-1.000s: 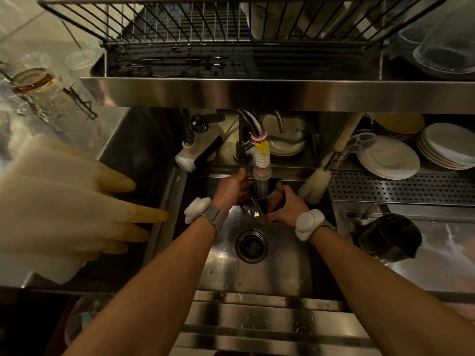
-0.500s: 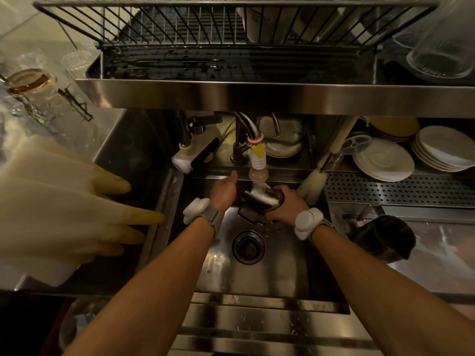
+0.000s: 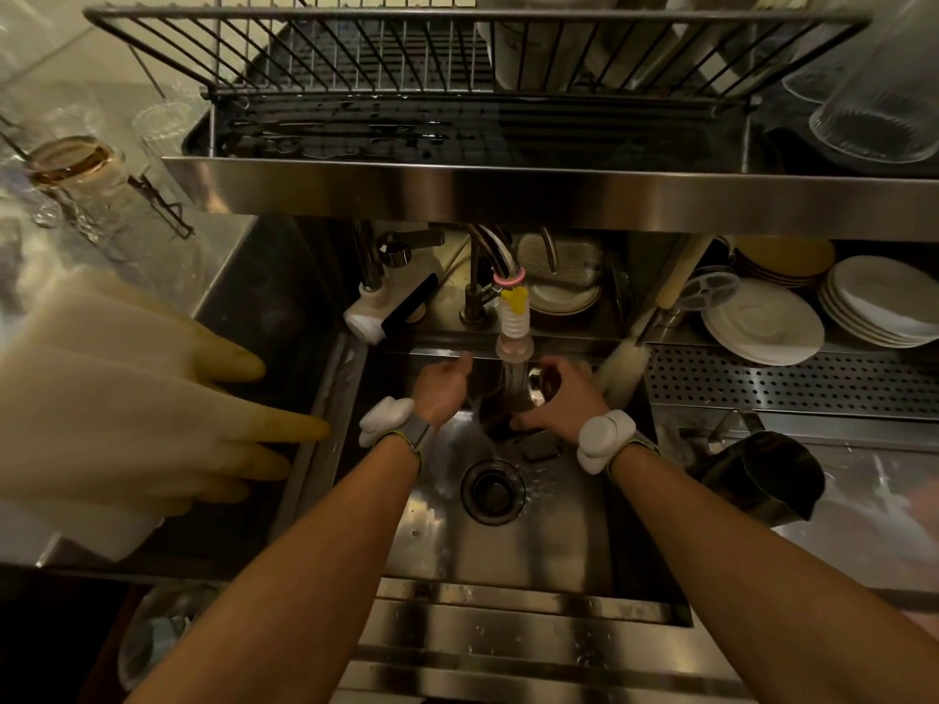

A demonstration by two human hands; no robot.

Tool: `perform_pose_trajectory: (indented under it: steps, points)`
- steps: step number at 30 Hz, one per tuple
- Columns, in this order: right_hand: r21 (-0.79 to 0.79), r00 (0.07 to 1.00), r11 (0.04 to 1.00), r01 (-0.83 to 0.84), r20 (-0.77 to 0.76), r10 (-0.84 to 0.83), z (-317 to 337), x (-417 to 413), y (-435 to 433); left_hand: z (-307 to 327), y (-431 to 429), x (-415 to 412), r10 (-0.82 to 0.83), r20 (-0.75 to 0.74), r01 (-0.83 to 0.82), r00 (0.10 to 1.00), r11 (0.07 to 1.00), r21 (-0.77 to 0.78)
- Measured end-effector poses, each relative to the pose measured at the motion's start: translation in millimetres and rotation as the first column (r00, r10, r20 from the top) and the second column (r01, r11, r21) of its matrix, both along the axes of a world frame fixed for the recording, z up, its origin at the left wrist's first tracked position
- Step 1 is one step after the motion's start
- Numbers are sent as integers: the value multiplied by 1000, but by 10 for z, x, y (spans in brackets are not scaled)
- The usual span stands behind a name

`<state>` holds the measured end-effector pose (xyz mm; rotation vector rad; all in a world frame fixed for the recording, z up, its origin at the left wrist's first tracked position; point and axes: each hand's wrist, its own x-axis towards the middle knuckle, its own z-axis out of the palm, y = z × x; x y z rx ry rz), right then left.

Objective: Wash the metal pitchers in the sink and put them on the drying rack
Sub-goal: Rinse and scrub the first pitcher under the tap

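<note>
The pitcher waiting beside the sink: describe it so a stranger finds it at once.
Start at the sink and move right onto the steel counter. The dark metal pitcher lies tipped there near the right forearm, untouched, unlike the one under the tap.

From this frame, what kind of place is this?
Probably a cafe or restaurant dishwashing station: a stainless sink, stacked saucers on a perforated steel shelf, a wire drying rack overhead, and a metal pitcher waiting beside the basin.
</note>
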<state>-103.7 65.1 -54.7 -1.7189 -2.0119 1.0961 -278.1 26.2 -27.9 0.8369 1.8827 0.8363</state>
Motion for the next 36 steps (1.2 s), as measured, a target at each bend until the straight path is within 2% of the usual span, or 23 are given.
perform_pose_trajectory:
  steps: [5, 8, 14, 20, 27, 34, 36]
  points:
    - [31, 998, 998, -47, -33, 48, 60, -122, -1, -31, -7, 16, 0, 38, 1, 999, 1000, -20]
    - [39, 993, 997, -59, -100, 63, 91, -196, -23, -50, -7, 39, -2, 131, 5, 991, 1000, -18]
    - [48, 987, 996, -76, -137, 82, 70, -288, -58, -42, -94, 85, -162, 194, 197, 968, 965, -176]
    - [51, 974, 997, -50, -216, 60, 75, -275, -61, -111, -50, 113, -195, 220, 230, 956, 962, -145]
    - [-1, 962, 997, -75, -263, 72, 100, -231, -52, -98, -20, 121, -89, 218, 123, 972, 981, -147]
    - [-70, 957, 996, -51, -288, 29, 123, -282, -48, -60, -72, 89, -38, 389, 101, 920, 984, -143]
    - [-65, 964, 996, -57, -263, 38, 126, -326, -39, -47, -55, 74, -46, 393, 107, 918, 985, -133]
